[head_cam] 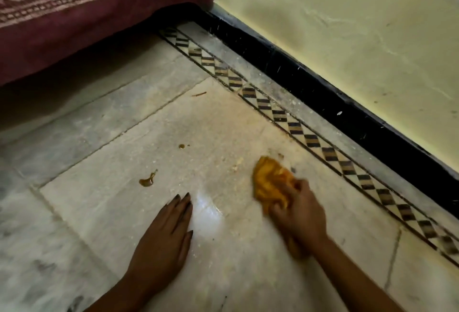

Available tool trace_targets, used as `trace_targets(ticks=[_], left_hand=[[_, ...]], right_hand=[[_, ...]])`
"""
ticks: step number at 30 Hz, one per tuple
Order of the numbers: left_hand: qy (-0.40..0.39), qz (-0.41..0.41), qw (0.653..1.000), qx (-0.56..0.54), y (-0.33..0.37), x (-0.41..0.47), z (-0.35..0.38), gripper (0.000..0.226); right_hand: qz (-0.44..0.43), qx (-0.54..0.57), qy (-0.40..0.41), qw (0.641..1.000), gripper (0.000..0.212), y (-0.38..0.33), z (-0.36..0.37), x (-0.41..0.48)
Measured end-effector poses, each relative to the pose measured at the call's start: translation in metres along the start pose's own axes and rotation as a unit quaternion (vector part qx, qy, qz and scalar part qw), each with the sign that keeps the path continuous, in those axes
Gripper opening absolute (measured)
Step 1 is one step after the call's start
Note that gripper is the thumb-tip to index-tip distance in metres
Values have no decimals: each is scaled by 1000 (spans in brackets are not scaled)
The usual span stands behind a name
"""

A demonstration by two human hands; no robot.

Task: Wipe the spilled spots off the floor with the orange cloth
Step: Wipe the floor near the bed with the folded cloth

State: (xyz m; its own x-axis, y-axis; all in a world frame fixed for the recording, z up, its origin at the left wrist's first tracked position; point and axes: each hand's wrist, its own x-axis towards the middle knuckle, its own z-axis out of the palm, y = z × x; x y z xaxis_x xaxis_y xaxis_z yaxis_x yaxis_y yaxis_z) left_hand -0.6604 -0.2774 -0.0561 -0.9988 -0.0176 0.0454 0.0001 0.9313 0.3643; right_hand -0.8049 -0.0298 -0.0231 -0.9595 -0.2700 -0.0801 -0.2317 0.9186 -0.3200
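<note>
The orange cloth [269, 182], bunched and likely soft and light, is gripped at its near end by the right hand [300, 215] on the floor [223, 123]. The left hand [164, 234] is laid flat, fingers straight. Two brown spots [147, 180] remain nearby.

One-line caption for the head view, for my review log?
Right hand holds the orange cloth on the floor, left hand rests flat; brown spill and small drop unwiped.
</note>
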Motion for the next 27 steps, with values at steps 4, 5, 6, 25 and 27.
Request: trace_targets(ticks=[4,5,6,25,27], left_hand=[[-4,-4,1000,-5,2,1,-4,62],[-5,-6,1000,-8,2,2,-4,62],[-5,-8,1000,-9,2,3,-4,62],[20,-41,999,-1,-32,-13,-19,66],[51,-71,996,-3,-41,-20,-22,65]], right_hand=[[68,-39,32,996,53,-49,11,82],[51,-29,19,998,52,-66,16,85],[4,-19,7,1000,53,-79,21,75],[-196,-15,-46,979,62,-105,33,31],[-278,-2,-61,959,62,-72,28,-12]])
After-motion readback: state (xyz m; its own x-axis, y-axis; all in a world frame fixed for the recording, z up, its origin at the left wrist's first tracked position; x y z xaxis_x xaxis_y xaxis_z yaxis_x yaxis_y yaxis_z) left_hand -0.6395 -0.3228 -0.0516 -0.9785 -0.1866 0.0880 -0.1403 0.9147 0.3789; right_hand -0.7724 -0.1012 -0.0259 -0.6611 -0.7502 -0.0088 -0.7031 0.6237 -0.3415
